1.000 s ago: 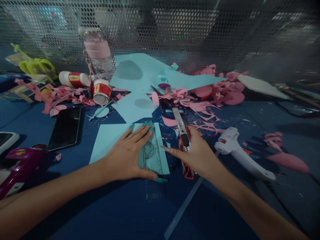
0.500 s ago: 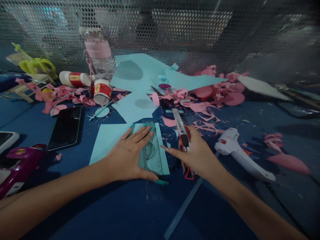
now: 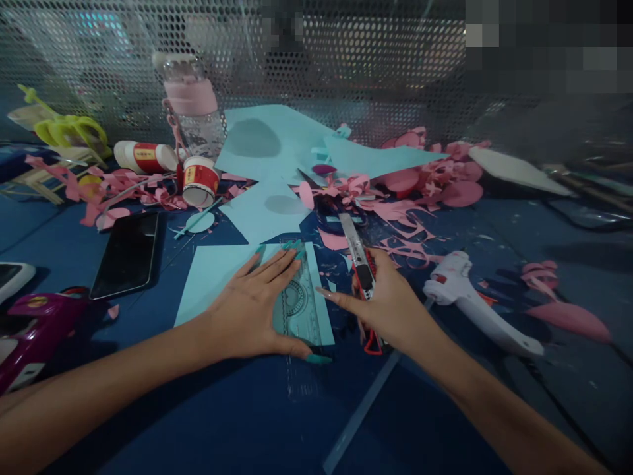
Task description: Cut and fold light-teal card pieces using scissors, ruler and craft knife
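The left hand (image 3: 250, 310) lies flat and open, fingers spread, pressing a clear plastic ruler with a printed protractor (image 3: 297, 305) onto a light blue sheet of paper (image 3: 210, 274) that rests on the dark blue counter (image 3: 247, 422). The ruler runs along the sheet's right edge, its near end reaching past the paper toward the person. The right hand (image 3: 390, 303) is closed around a red and black utility knife with a silver blade housing (image 3: 360, 260), which sits just right of the ruler with its blade end pointing away; the forefinger stretches left toward the ruler's edge. Just right of that hand lies a white hot glue gun (image 3: 469, 303). Beyond the hands, more light blue paper pieces (image 3: 277, 152) and a heap of pink paper scraps (image 3: 420, 175) are strewn across the counter. To the left lies a black smartphone (image 3: 127, 254), screen up, and behind it a red and white paper cup (image 3: 199, 185) on its side, near a clear water bottle with a pink lid (image 3: 192, 105). A perforated metal screen (image 3: 346, 66) stands at the back.
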### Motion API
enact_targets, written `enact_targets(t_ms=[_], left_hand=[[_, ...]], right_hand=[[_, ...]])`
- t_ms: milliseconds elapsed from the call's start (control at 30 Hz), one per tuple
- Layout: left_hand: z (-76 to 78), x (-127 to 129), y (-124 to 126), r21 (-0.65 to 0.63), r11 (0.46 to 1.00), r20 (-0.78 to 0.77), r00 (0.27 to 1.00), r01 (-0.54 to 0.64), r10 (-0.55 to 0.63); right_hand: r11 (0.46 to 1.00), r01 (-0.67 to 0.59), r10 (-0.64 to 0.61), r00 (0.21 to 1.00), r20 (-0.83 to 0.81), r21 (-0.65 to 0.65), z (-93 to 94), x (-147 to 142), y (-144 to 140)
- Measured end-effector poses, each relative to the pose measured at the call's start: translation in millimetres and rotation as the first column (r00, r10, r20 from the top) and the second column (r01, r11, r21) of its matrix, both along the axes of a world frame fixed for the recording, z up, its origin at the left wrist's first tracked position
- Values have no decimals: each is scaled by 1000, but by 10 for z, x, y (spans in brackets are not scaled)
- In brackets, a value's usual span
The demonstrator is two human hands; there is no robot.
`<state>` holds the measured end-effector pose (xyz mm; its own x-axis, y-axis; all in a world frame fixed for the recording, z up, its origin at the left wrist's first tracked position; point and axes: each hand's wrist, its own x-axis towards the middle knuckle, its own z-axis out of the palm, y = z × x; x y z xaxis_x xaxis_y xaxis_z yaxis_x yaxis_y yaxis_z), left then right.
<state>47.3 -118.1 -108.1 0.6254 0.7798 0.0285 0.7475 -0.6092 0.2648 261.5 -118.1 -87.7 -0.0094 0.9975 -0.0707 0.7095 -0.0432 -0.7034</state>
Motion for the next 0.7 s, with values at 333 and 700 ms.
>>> enact_targets(t_ms=[333, 700], left_hand=[[37, 20, -13, -31, 999, -8, 1000, -15, 14], [29, 29, -25, -22, 999, 0, 1000, -24, 24]], right_hand=[[1000, 12, -12, 1000, 13, -13, 5, -12, 5], [1000, 11, -11, 1000, 23, -21, -5, -15, 13]])
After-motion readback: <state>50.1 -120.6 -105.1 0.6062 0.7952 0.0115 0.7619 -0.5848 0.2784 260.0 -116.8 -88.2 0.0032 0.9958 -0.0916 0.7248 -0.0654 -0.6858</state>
